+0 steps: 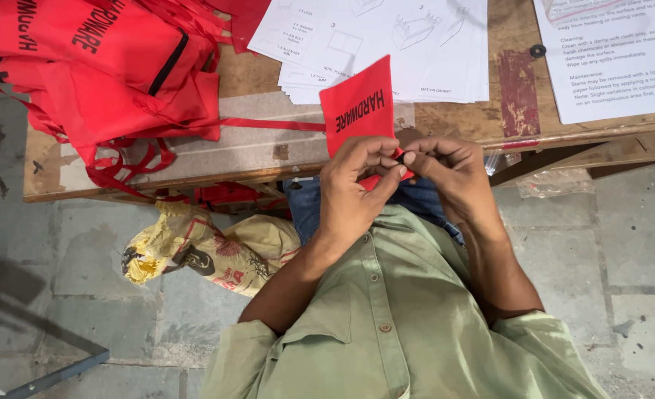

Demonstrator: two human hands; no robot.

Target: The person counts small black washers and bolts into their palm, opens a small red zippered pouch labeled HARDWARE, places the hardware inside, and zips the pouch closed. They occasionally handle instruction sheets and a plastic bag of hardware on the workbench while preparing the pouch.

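Together left hand (357, 181), right hand (446, 174) fingers pinch red pouch (358, 107); pouch pile (113, 59), paper sheets (401, 44) behind.

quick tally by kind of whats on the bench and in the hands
Small red pouch, pinched by left hand and right hand: 1
Heap of red pouches: 1
Stack of instruction sheets: 1
Separate printed sheet: 1
Black washer: 1
Total: 5
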